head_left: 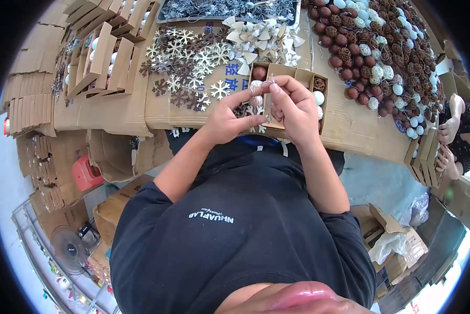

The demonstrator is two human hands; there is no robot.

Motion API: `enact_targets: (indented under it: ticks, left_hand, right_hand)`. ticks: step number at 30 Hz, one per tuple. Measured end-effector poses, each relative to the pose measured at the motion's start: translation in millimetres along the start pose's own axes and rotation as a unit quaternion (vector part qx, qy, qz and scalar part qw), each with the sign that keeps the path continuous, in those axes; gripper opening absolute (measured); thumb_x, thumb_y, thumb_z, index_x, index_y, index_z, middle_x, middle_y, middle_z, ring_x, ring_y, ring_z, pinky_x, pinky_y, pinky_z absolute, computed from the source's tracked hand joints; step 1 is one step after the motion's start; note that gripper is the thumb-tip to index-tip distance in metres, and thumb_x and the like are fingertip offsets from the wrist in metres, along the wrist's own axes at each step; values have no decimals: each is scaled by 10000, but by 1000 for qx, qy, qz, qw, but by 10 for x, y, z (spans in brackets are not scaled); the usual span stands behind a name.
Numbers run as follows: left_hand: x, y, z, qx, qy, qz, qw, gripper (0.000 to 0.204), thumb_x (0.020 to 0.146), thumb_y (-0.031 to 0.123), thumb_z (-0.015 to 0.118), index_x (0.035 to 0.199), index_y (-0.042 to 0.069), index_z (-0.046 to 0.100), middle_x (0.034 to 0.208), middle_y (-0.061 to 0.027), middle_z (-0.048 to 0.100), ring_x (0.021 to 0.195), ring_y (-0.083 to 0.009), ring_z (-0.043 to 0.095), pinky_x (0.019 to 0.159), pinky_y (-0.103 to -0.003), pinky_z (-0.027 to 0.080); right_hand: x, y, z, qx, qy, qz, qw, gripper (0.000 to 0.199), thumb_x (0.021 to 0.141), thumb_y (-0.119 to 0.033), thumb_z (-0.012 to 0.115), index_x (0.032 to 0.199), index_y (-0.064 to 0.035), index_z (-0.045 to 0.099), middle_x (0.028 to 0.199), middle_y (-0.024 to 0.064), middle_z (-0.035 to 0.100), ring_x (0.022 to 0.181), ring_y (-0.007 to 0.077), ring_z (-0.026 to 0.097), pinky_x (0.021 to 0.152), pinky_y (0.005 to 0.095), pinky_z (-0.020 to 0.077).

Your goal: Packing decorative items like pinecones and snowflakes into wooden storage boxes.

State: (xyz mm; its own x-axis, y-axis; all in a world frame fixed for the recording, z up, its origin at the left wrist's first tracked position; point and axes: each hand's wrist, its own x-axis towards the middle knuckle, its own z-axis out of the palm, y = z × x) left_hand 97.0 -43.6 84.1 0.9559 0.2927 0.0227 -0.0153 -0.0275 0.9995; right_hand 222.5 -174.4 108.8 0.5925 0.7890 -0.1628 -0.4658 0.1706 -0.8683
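Note:
My left hand [230,118] and my right hand [292,104] meet over a small open cardboard box [290,73] with dividers, which holds a brown ball, a white ball and a woven ball. The fingertips of both hands pinch a small white ornament [256,86] and its thin loop of string near the box's left side. A white snowflake ornament [255,111] shows between the hands, just below the fingers. Both forearms come up from my dark shirt.
Wooden and white snowflakes [190,65] lie heaped left of the box, white folded pieces [258,36] behind it, brown and white balls [381,47] at right. Open filled boxes [107,57] stand at left. Another person's hands [449,131] work at the right edge. Cartons and a fan [67,248] sit on the floor.

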Motion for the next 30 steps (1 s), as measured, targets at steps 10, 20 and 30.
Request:
enact_targets:
  ticks: [10,20,30]
  left_hand:
    - [-45,103,119,-241,28,-107,964,518,830,2,719,1337,27,613,975,26,586,959,-79,542,876,-255,473]
    - [-196,-97,99,-428,-77,-50,899,714,845,-23,572,1531,-7,376,1053,-71,613,1015,-177,599,945,-305,475]
    - [-9,65,96,-555,-204,-111,799,896,908,204,644,1632,122,122,802,-56,506,728,-144,459,585,-256,407]
  right_hand:
    - [68,108,-54,-60,81,-37,994,143,1017,-145,618,1034,-18,681,746,-67,599,577,-13,438,498,185,326]
    - [15,280,-155,-51,-37,46,997,132,1034,-84,549,987,4,635,743,-6,631,614,36,556,542,210,439]
    - [-33,78,-366,104,-249,172,948,315,1035,-157,535,1242,81,523,1001,164,705,978,250,710,923,345,540]
